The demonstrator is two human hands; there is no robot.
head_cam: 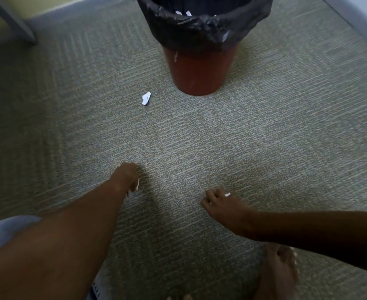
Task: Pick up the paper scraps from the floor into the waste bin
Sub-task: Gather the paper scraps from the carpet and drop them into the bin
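Observation:
A red waste bin [200, 72] lined with a black bag [202, 29] stands on the carpet at the top middle, with white scraps showing inside. One white paper scrap [146, 98] lies on the carpet just left of the bin's base. My left hand [127, 176] reaches down to the carpet and pinches a small white scrap [137, 184] in its curled fingers. My right hand [219, 202] hovers low over the carpet, fingers curled round another small white scrap [227, 194].
Grey-green carpet [200, 137] covers the floor. A furniture leg [11, 20] stands at the top left and a pale wall base [355, 16] runs along the top right. My bare foot [277, 273] rests at the bottom right, a blue-clad knee [5, 230] at the left.

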